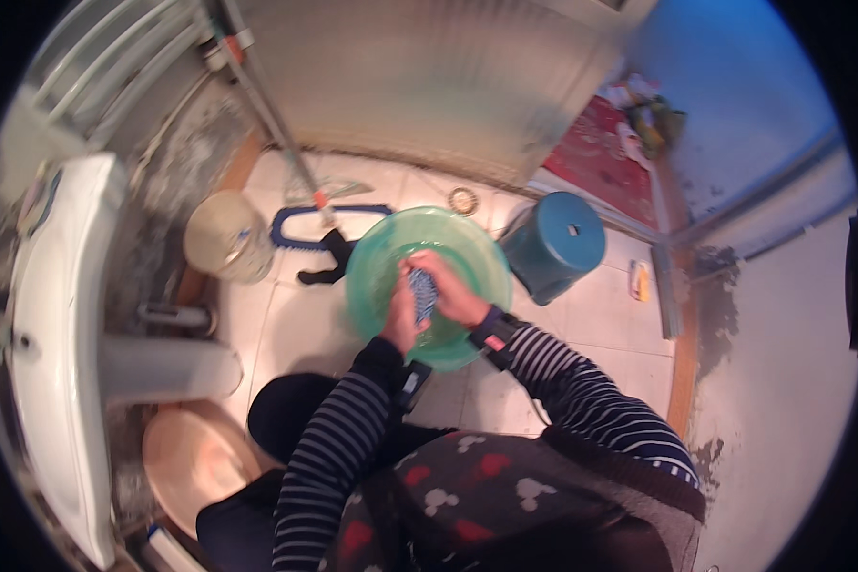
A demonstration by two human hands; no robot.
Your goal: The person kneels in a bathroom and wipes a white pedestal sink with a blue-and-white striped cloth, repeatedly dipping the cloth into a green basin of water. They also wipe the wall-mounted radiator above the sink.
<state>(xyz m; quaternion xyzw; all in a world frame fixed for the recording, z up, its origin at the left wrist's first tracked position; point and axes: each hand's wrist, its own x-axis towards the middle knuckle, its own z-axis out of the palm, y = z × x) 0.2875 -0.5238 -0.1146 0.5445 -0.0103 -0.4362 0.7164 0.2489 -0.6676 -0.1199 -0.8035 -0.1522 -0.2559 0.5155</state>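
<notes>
A round green plastic basin (359, 293) stands on the tiled floor before me, with water in it. Over the basin I hold a blue-and-white patterned cloth (422, 289), bunched between both palms. My left hand (400, 311) grips its left side, fingers pointing away from me. My right hand (452, 286) presses on it from the right, its fingers curled around the far end. Part of the cloth is hidden by the hands, so its full shape cannot be told.
Left of the basin are a mop (286, 143) with a blue head, a beige bucket (222, 236) and a white pedestal sink (64, 357). A blue plastic stool (561, 243) stands at right, near a floor drain (463, 201) and a yellow packet (640, 280). A peach basin (193, 457) sits at lower left.
</notes>
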